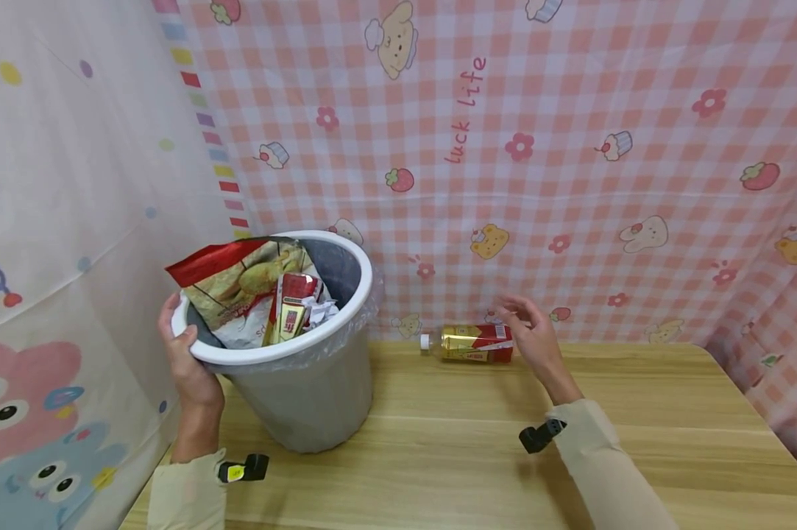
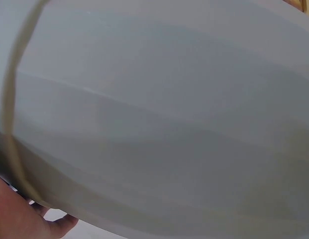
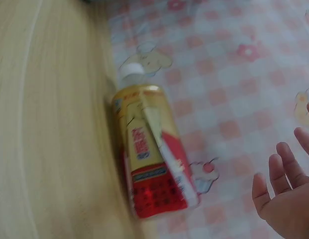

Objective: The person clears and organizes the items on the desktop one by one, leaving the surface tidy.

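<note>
My left hand (image 1: pixel 193 362) grips the white rim of a grey trash can (image 1: pixel 319 401), which leans a little on the table. Inside it are a red and yellow food bag (image 1: pixel 229 283), a red and gold carton (image 1: pixel 291 316) and crumpled paper scraps (image 1: pixel 320 312). In the left wrist view the can's grey wall (image 2: pixel 164 109) fills most of the picture. A plastic bottle (image 1: pixel 475 344) with a white cap and red-gold label lies on its side at the table's back edge. My right hand (image 1: pixel 533 335) hovers at its base end, fingers apart from the bottle (image 3: pixel 152 154) in the right wrist view.
The wooden table (image 1: pixel 438 456) extends to the front and right. Behind it hangs a pink checked cloth (image 1: pixel 570 199); a white cartoon-print cloth (image 1: pixel 93 221) hangs on the left. A clear plastic liner (image 1: pixel 365 313) shows below the can's rim.
</note>
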A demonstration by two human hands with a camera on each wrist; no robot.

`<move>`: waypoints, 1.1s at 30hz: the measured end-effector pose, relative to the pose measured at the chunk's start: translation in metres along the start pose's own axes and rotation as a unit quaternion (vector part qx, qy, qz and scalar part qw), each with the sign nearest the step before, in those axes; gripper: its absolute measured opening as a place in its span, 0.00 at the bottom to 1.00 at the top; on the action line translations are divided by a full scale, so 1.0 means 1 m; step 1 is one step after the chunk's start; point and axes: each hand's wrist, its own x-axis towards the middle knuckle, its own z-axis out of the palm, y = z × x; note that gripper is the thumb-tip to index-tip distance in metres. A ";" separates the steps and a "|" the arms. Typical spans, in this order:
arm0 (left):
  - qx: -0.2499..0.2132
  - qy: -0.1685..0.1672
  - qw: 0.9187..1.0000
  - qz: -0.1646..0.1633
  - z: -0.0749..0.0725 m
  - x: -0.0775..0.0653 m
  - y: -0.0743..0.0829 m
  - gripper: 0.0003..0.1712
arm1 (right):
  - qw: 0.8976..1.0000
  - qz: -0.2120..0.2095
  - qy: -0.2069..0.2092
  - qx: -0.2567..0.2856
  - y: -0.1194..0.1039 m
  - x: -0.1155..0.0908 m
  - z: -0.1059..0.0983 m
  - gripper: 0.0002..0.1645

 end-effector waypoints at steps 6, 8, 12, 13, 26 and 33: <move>0.004 -0.003 1.000 -0.002 -0.001 0.001 0.000 0.34 | 1.000 0.010 0.004 -0.017 0.017 0.002 -0.004 0.26; 0.004 -0.003 1.000 -0.003 -0.001 0.001 0.000 0.34 | 1.000 0.022 0.000 -0.020 0.022 0.002 -0.005 0.27; 0.001 -0.002 1.000 -0.002 -0.001 0.002 0.001 0.34 | 0.998 0.051 -0.011 -0.016 0.029 0.002 -0.007 0.30; 0.002 -0.002 1.000 -0.002 -0.001 0.002 0.001 0.34 | 0.998 0.058 -0.014 -0.014 0.032 0.002 -0.007 0.30; -0.011 -0.003 1.000 -0.004 0.000 0.002 0.002 0.33 | 0.992 0.091 -0.076 -0.050 0.062 0.006 -0.005 0.36; -0.009 -0.002 1.000 -0.004 -0.001 0.001 0.002 0.33 | 0.985 0.125 -0.103 -0.064 0.068 0.005 -0.002 0.43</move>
